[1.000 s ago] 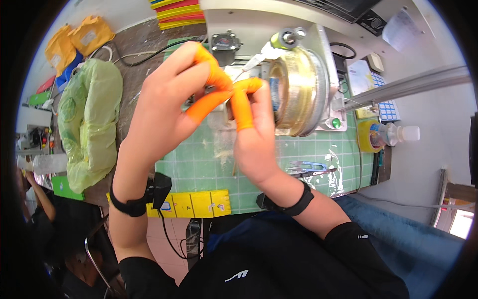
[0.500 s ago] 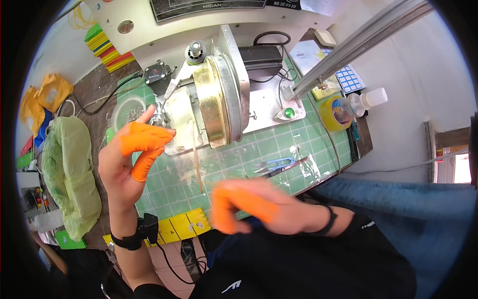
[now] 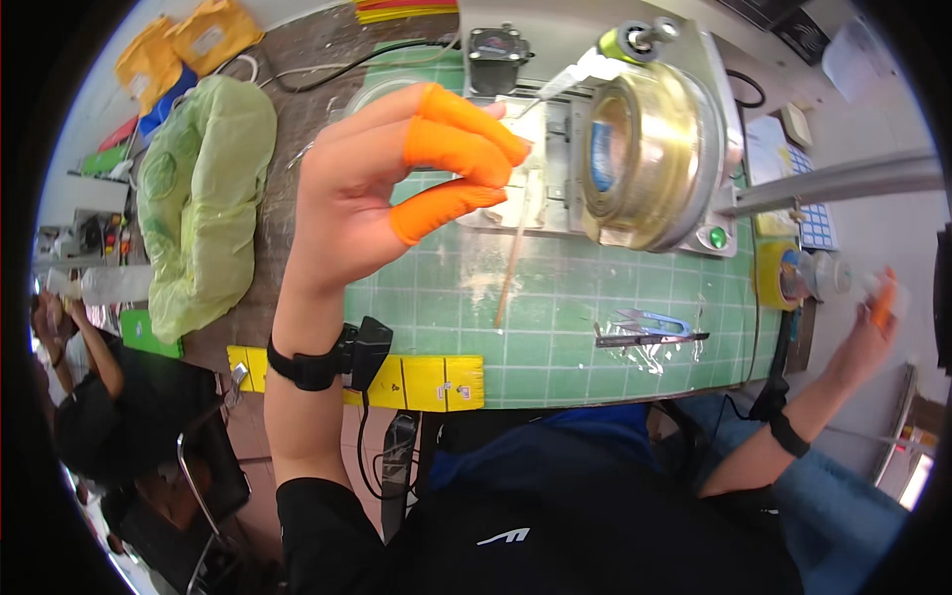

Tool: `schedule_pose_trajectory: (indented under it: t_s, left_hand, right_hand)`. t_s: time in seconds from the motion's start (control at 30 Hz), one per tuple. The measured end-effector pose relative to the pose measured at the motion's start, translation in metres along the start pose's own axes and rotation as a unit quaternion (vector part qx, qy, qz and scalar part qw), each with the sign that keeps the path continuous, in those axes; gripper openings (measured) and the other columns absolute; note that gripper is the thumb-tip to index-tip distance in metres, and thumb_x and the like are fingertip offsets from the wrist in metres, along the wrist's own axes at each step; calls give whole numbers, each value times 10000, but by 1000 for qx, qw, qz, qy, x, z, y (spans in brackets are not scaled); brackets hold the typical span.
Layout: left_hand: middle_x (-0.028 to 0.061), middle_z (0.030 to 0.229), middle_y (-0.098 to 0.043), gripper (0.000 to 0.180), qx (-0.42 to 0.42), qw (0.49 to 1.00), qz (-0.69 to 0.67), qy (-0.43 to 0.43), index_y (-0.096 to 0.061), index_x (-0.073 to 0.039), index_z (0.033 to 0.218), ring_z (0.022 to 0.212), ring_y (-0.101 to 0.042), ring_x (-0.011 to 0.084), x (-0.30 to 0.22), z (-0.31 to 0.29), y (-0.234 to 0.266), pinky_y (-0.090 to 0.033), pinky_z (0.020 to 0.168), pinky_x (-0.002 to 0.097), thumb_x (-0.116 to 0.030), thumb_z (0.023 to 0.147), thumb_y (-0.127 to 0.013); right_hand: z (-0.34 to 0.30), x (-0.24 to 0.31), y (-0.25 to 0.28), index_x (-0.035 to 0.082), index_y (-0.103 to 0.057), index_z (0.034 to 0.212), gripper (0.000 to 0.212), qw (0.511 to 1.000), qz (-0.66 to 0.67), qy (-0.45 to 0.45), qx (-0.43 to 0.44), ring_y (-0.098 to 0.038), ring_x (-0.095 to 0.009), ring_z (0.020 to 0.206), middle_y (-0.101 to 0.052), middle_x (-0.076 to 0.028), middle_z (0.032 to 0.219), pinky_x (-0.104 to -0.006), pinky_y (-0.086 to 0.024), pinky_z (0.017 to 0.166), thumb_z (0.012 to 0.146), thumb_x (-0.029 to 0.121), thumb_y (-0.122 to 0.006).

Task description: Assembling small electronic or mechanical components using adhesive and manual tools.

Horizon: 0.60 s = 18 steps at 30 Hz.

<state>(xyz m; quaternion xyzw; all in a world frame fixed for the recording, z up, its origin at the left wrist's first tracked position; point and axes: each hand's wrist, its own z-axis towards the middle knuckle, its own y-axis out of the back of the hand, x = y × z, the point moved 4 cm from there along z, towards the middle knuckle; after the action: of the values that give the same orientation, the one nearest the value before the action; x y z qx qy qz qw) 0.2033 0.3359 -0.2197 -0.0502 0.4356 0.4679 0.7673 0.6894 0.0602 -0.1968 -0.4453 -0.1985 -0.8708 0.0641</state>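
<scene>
My left hand (image 3: 377,178), with orange finger cots on several fingers, is raised over the left part of the bench. Its fingertips are pinched together; whether anything tiny is between them cannot be made out. Behind it is a metal plate (image 3: 533,178) with a thin wooden stick (image 3: 510,283) jutting from it. At the far right my right hand (image 3: 865,332) is closed around a blurred, whitish bottle cap (image 3: 891,290). Beside it a clear bottle (image 3: 823,274) stands within a yellow roll (image 3: 775,275).
A machine with a golden tape-like roll (image 3: 650,149) occupies the back. On the green mat (image 3: 426,307) lie blue-handled snips (image 3: 654,322) and dark tweezers (image 3: 650,340). A yellow ruler strip (image 3: 426,383) lines the front edge. A green plastic-wrapped bundle (image 3: 203,208) lies left; a metal post (image 3: 843,186) slants at right.
My right hand has swung from the front middle to the bottle at far right, where it now has the cap. The view has shifted; my left hand stays raised and pinched.
</scene>
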Motion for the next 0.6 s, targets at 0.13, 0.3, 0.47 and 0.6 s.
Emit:
schedule_pose_trajectory:
  t_s: [0.13,0.3,0.47,0.6]
  left_hand:
    - [156,938,-714,160,10,1000,0,-18,-699,18,895,942,-707,300,2,-2,2,-499,1019,595,57,754,-765]
    - [152,932,-717,163,-4,1000,9,-16,-702,13,885,933,-711,296,2,-6,2,-504,1010,593,55,745,-775]
    - [146,895,-724,162,-3,999,13,-47,-711,14,876,889,-721,290,6,-4,1,-522,989,576,55,736,-783]
    - [147,896,-733,169,-7,999,10,-40,-722,17,873,868,-720,278,3,-1,1,-540,976,535,44,722,-793]
  right_hand:
    - [16,65,6,-76,-572,1287,424,955,274,77,81,-624,-164,991,-610,-184,1299,-254,-494,804,1072,283,-499]
    - [-58,181,-143,-51,-509,1330,675,838,460,26,293,-669,-234,573,-713,-199,951,-286,-571,457,991,531,-549]
    - [-100,202,-208,-79,-519,1318,579,820,426,122,361,-689,-258,976,-617,-222,1231,-327,-604,670,1006,402,-603]
    - [-111,201,-217,-154,-543,1231,706,925,205,159,277,-620,-215,548,-652,-307,1068,-313,-535,508,1032,521,-487]
